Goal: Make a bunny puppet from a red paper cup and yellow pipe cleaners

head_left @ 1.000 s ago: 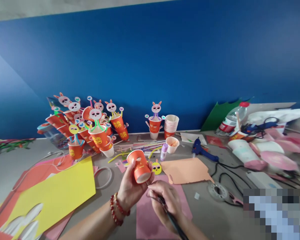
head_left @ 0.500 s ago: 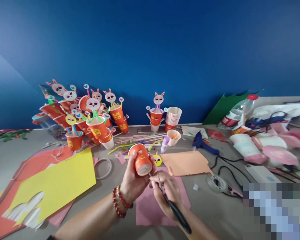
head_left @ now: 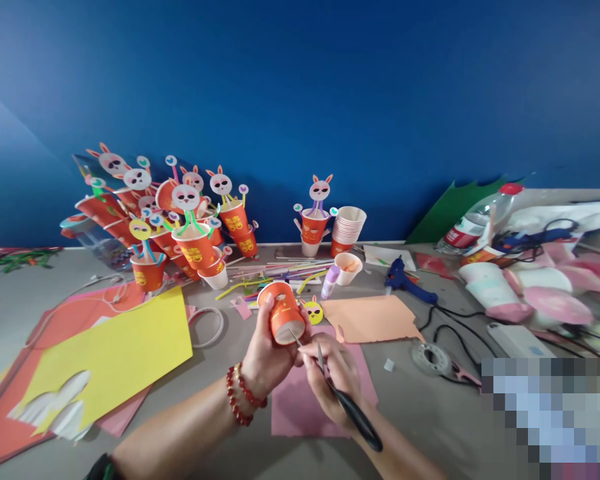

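Note:
My left hand (head_left: 270, 357) is wrapped round an orange-red paper cup (head_left: 286, 319), tipped so that its base faces me. My right hand (head_left: 333, 373) grips a pair of black-handled scissors (head_left: 356, 415), partly covered by the fingers. One thin metal point touches or nearly touches the cup's base; whether it has pierced it I cannot tell. Another metal tip sticks up between the fingers. Just behind the cup lies a yellow paper rabbit face (head_left: 312, 311). Pink paper (head_left: 305, 407) lies under both hands.
Decorated rabbit cups (head_left: 193, 250) crowd the back left, with one more rabbit cup (head_left: 314, 227) beside stacked cups (head_left: 349, 230). A blue glue gun (head_left: 407, 283), clear tape (head_left: 431, 359) and black cables are on the right. Yellow paper (head_left: 125, 350) lies left; a glue stick (head_left: 331, 281) stands behind.
The view has tilted slightly, so the table things sit a little higher in the picture. Both hands keep their hold, with the metal point still at the cup's base.

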{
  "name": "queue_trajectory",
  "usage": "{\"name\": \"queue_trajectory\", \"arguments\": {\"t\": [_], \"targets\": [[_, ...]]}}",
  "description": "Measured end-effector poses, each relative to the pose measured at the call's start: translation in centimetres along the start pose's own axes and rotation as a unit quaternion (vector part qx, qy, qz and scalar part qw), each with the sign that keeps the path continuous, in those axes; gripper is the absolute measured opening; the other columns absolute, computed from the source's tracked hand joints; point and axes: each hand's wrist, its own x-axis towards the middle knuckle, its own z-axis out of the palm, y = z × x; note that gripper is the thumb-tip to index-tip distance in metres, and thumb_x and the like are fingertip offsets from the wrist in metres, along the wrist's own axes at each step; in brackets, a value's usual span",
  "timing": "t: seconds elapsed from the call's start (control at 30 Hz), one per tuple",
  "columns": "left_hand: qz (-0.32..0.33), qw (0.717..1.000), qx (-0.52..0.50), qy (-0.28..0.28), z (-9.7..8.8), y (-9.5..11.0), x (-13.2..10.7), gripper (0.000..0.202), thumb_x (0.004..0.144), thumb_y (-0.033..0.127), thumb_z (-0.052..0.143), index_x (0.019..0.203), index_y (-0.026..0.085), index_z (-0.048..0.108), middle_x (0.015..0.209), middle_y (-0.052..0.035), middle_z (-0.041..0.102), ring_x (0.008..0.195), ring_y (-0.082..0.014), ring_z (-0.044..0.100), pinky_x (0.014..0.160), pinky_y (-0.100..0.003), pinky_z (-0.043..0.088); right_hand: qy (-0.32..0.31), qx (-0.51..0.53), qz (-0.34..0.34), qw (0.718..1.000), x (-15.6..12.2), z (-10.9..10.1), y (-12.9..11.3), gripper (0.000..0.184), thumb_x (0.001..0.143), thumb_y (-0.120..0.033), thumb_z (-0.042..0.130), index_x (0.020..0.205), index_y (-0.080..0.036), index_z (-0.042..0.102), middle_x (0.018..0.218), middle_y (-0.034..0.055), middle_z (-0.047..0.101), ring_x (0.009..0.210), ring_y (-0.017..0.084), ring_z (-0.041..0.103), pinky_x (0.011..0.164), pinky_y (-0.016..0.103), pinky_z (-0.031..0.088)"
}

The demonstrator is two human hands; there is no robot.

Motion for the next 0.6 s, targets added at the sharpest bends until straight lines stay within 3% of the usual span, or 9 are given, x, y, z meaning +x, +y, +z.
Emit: {"name": "queue_trajectory", "arguments": {"t": [0.27, 0.43, 0.53, 0.6], "targets": [[0.055, 0.998, 0.011, 0.034, 0.8, -0.4, -0.3, 0.039, 0.094, 0.049, 0.054, 0.098, 0.01, 0.062, 0.082, -0.0092, 0.067, 0.068, -0.0174, 0.067, 0.065, -0.027, 0.057, -0.009, 0.046, 0.049, 0.998, -0.5, 0.2, 0.0, 0.018, 0.096, -0.011, 0.046, 0.102, -0.025, 0.054, 0.078, 0.0009, 0.065, 0.068, 0.016, 0.064, 0.064, 0.029, 0.051], [0.114, 0.992, 0.026, 0.041, 0.6, -0.7, -0.1, 0.032, 0.091, 0.043, 0.062, 0.098, 0.012, 0.062, 0.085, -0.0085, 0.066, 0.077, -0.0182, 0.068, 0.07, -0.027, 0.057, -0.014, 0.1, 0.158, 0.982, -1.2, 0.7, -0.1, 0.013, 0.103, -0.025, 0.043, 0.099, -0.023, 0.055, 0.076, 0.001, 0.065, 0.068, 0.016, 0.062, 0.063, 0.028, 0.049], [0.174, 0.981, 0.076, 0.033, 0.0, -0.9, 0.4, 0.03, 0.087, 0.041, 0.068, 0.095, 0.013, 0.061, 0.084, -0.0066, 0.066, 0.076, -0.0182, 0.067, 0.077, -0.031, 0.058, 0.007, 0.167, 0.223, 0.96, -1.3, 1.2, -0.1, 0.016, 0.105, -0.034, 0.043, 0.099, -0.023, 0.053, 0.071, -0.0019, 0.063, 0.064, 0.015, 0.06, 0.063, 0.027, 0.048], [0.202, 0.973, 0.111, 0.027, -0.4, -1.0, 0.7, 0.031, 0.085, 0.042, 0.071, 0.092, 0.014, 0.06, 0.081, -0.0045, 0.066, 0.072, -0.017, 0.066, 0.073, -0.03, 0.058, 0.018, 0.209, 0.258, 0.943, -1.2, 1.5, 0.0, 0.018, 0.105, -0.038, 0.043, 0.1, -0.023, 0.053, 0.068, -0.0031, 0.062, 0.062, 0.015, 0.059, 0.062, 0.027, 0.048]]}}
